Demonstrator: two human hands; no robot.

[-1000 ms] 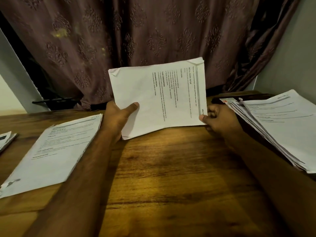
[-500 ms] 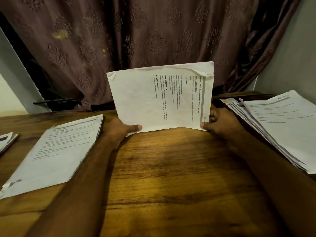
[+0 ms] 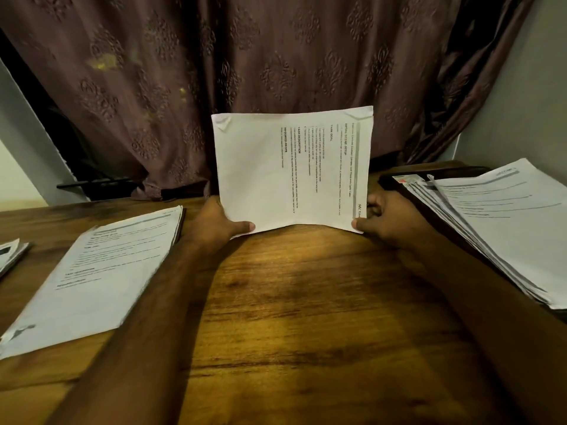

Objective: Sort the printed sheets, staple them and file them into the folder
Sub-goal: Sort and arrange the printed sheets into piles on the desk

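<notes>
Bare table [image 3: 306,302] lies open between the left stack [image 3: 101,271] and the right pile [image 3: 503,222].

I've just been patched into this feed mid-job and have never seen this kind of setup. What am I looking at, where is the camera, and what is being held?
There is no machine here: a person works with bare hands, and the single camera sits on their head, looking forward and down. The left hand and right hand each pinch a lower corner of a set of printed sheets, held upright with its bottom edge on the wooden table. One stack of sheets lies flat to the left, a fanned stack to the right on something dark, perhaps the folder. A curtain hangs behind.
</notes>
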